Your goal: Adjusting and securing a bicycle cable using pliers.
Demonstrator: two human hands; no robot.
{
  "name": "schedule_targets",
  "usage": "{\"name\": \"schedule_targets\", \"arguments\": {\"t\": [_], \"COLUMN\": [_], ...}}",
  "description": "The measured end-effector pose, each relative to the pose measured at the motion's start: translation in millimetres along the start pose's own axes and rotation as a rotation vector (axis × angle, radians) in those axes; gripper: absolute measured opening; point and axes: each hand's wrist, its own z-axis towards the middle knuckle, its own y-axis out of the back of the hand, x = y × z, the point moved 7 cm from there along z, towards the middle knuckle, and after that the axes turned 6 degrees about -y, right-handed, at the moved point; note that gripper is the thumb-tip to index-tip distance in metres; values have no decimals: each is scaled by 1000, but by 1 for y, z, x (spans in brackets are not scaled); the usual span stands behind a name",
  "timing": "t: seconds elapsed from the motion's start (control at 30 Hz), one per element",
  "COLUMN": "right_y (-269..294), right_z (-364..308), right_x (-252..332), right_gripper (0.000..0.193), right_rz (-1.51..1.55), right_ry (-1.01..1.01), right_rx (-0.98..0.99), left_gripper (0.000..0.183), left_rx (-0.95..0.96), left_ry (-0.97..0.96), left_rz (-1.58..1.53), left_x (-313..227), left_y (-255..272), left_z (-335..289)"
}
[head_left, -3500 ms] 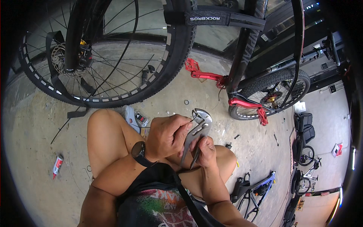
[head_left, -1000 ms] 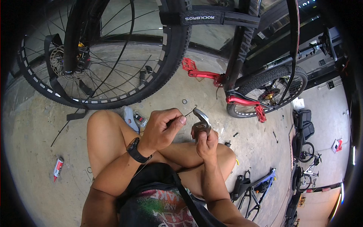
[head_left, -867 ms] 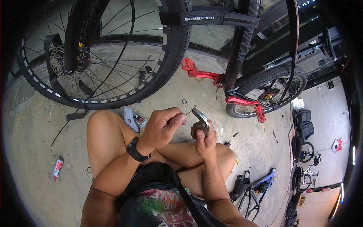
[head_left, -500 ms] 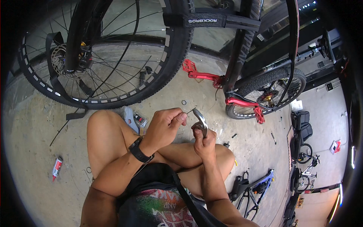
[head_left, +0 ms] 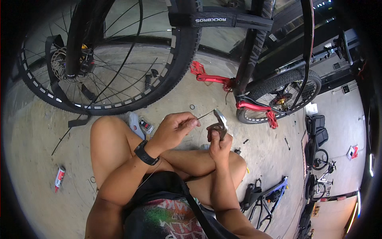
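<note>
My left hand [head_left: 175, 126], with a black watch at its wrist, pinches a thin dark cable [head_left: 205, 115] between thumb and fingers. The cable's short free end points up and right, toward the silver head of the pliers [head_left: 220, 118]. My right hand [head_left: 220, 146] is wrapped round the handles of these pliers, holding them upright. The cable tip lies close by the jaws; whether they touch cannot be made out. Both hands are above my crossed legs. A thin line also runs below my left wrist toward my lap.
A mountain bike's front wheel [head_left: 115, 108] stands ahead, with red cranks [head_left: 252, 106] and the rear wheel [head_left: 314, 89] to the right. On the floor lie a white-and-red tube [head_left: 59, 178] at left, a small ring [head_left: 192, 106] and a blue-black bike frame [head_left: 267, 199] at right.
My right hand has moved slightly right with the pliers, which have tilted. More of the cable end shows between my hands. My left hand has shifted a little to the right.
</note>
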Motion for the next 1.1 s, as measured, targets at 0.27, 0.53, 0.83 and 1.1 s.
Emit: {"name": "schedule_targets", "arguments": {"t": [0.27, 0.53, 0.83, 1.1], "right_y": [42, 66, 90, 77], "right_z": [8, 11, 18, 23], "right_x": [-28, -40, -57, -65], "right_gripper": [38, 42, 56, 59], "right_rz": [528, 458, 662, 739], "right_ry": [-50, 7, -114, -270], "right_rx": [-155, -136, -155, -94], "left_gripper": [20, 16, 21, 21], "left_rx": [282, 284, 396, 220], "left_ry": [49, -126, 273, 156], "left_rz": [204, 519, -173, -79], "left_x": [6, -18, -4, 7], "left_y": [-7, 8, 6, 7], "left_z": [-6, -5, -16, -10]}}
